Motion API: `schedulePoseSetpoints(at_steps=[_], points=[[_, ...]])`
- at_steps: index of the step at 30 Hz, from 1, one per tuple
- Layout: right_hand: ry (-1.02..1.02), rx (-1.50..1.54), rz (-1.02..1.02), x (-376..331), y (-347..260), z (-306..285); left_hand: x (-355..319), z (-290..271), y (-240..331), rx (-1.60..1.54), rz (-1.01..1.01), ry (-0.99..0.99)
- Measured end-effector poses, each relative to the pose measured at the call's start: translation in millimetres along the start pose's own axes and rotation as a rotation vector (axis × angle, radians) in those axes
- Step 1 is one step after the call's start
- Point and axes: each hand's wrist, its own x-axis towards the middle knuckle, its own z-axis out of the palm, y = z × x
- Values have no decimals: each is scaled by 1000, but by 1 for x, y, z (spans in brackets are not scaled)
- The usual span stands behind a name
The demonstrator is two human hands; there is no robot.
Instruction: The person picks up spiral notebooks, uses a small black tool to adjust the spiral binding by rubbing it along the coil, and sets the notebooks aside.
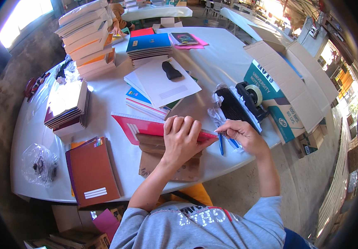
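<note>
A red spiral notebook (145, 127) stands on its edge, tilted, at the front of the table. My left hand (184, 139) is closed over its upper edge. Under it lies a brown cardboard piece (168, 168), partly covered by my left hand. At the notebook's right end, the fingers of my right hand (245, 135) are pinched together; whatever they hold is too small to make out. Just below these fingers shows a tool with blue handles (221, 144), its head hidden; I cannot tell whether the hand touches it.
A black tape dispenser (251, 99) and a black bristly mat (233, 106) lie right, before an open carton (278, 83). Notebook stacks (150, 45) and a tall book pile (87, 41) stand behind. Brown notebooks (94, 172) and a plastic bag (39, 164) lie left. Another person's hand (116, 30) shows behind.
</note>
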Motion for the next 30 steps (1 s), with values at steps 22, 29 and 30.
schedulePoseSetpoints(at_steps=[22,29,30], points=[[235,-326,-195,5,-8,3,12,-20,-7,-101,5,-179],[224,-130,96,8,-25,21,5,-18,-21,-12,-29,-59],[270,-199,3,7,-22,23,5,-19,-23,-29,-46,-79]])
